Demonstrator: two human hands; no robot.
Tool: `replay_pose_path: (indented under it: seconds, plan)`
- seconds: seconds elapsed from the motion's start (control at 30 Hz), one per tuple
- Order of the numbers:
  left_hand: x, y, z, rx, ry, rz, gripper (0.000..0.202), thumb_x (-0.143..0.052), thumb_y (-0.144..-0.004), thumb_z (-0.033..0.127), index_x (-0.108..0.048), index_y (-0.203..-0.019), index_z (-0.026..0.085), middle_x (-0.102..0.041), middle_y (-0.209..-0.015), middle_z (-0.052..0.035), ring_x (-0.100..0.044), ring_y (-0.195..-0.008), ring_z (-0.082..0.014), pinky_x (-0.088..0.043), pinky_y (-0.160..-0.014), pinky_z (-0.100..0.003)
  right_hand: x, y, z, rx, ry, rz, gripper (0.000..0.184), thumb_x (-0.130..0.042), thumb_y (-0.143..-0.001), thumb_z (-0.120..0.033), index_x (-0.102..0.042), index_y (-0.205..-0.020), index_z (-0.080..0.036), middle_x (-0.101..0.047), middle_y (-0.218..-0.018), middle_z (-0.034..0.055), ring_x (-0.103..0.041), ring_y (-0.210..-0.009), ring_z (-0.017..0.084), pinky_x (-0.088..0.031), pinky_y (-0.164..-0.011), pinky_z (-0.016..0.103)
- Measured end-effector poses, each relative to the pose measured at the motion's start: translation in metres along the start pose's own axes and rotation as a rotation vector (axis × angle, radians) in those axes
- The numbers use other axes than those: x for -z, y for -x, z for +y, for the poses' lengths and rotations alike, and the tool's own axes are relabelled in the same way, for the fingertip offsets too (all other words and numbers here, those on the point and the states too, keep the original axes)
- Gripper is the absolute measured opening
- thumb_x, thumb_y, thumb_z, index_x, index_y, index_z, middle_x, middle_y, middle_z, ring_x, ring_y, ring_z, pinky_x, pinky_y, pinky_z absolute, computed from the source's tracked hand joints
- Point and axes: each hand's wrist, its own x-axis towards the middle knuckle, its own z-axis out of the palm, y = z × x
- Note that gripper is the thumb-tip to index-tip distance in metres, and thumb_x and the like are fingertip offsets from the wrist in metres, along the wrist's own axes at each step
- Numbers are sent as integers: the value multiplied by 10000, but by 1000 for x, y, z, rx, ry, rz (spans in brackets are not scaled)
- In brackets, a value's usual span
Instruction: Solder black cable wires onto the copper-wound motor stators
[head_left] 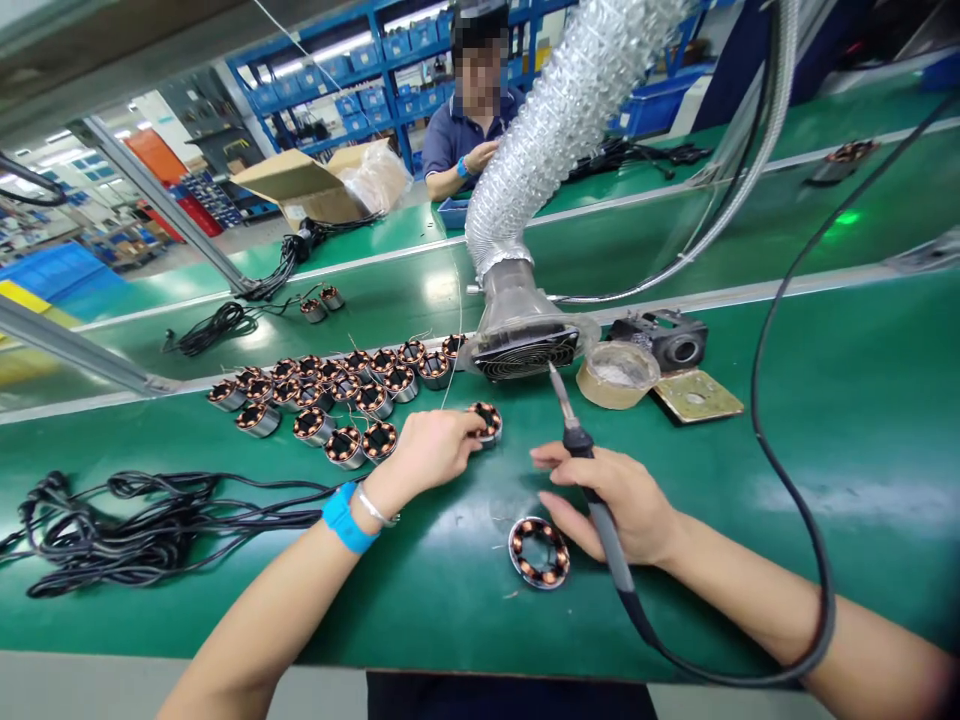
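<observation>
In my right hand (626,500) rests a soldering iron (600,510), its tip pointing up and away toward the fume fan. The thumb and fingers of that hand are partly spread around the handle. My left hand (435,450) has its fingertips closed on a motor stator (491,424) with copper windings, just beyond the other parts. Another stator (539,553), a ring with copper coils, lies on the green bench between my forearms, below my right hand's fingers. To the left of my left hand stand several more stators (345,447) in rows.
A fume fan (525,352) on a silver duct (555,130) hangs over the bench. Right of it are a round tub (616,375), an iron stand (671,340) and a sponge plate (699,396). Black cables (112,530) lie left. A co-worker (472,120) sits opposite.
</observation>
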Motion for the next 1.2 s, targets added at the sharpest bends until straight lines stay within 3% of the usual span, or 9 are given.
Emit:
replay_pose_path:
  seconds: [0.13,0.23,0.33,0.47,0.57,0.7,0.87,1.0,1.2]
  plan:
    - [3,25,-4,-164,229,-96,304,-561,-884,208,-709,-1137,287,-749,-891,-18,-671,-815,-185,-451,-749,-261,-7,-4,4,-49,-46,-113,342,-619,-822,-176,-479,-1132,-205,-673,-1098,137,-618,-1185,277,-568,-936,418]
    - [4,39,0,27,381,-21,241,-557,-862,216,-727,-1032,215,-509,-525,57,-440,-498,-114,-336,-549,-227,-11,-7,9,-84,-185,-208,353,-649,-853,-224,-470,-1155,-182,-665,-1132,156,-614,-1202,261,-560,-955,385]
    - [3,46,7,150,465,-58,227,-603,-843,347,-708,-770,159,-315,-497,79,-277,-488,-91,-212,-499,-226,-14,-7,14,-72,-243,-245,368,-679,-864,-282,-479,-1156,-181,-681,-1128,157,-658,-1135,246,-581,-902,345]
    - [-2,52,6,211,588,-178,333,-575,-858,432,-691,-736,144,-304,-508,70,-241,-500,-87,-172,-500,-236,-17,-6,15,-4,-212,-231,324,-685,-871,-283,-494,-1121,-204,-707,-1052,108,-684,-1074,236,-590,-851,325]
    - [-10,53,-1,278,875,-285,428,-626,-791,545,-683,-730,125,-375,-515,51,-240,-512,-88,-166,-498,-239,-18,-7,12,3,-189,-221,297,-662,-881,-275,-495,-1117,-207,-699,-1071,102,-694,-1016,226,-587,-828,326]
    - [-15,50,-6,334,1144,-299,524,-688,-682,648,-675,-697,124,-394,-480,51,-244,-489,-80,-172,-488,-231,-18,-9,10,-29,-173,-221,306,-657,-877,-274,-491,-1125,-207,-686,-1086,103,-692,-928,213,-583,-785,324]
    - [-7,50,-16,270,928,-171,455,-600,-826,564,-689,-771,121,-531,-595,8,-362,-536,-92,-259,-516,-220,-20,-7,11,-27,-175,-208,320,-684,-864,-291,-495,-1106,-203,-681,-1072,103,-684,-925,224,-586,-777,337]
    - [-7,49,-24,263,728,-140,347,-552,-874,470,-669,-878,144,-444,-558,55,-308,-511,-89,-228,-506,-217,-21,-6,11,-24,-175,-194,292,-664,-881,-290,-494,-1102,-203,-673,-1096,111,-682,-943,222,-591,-792,343]
    - [-12,28,-11,308,1147,-215,392,-671,-725,526,-577,-664,150,-388,-506,68,-253,-459,-62,-186,-460,-212,-20,-5,8,-42,-151,-215,289,-669,-875,-275,-502,-1100,-205,-669,-1116,116,-684,-948,217,-590,-804,331]
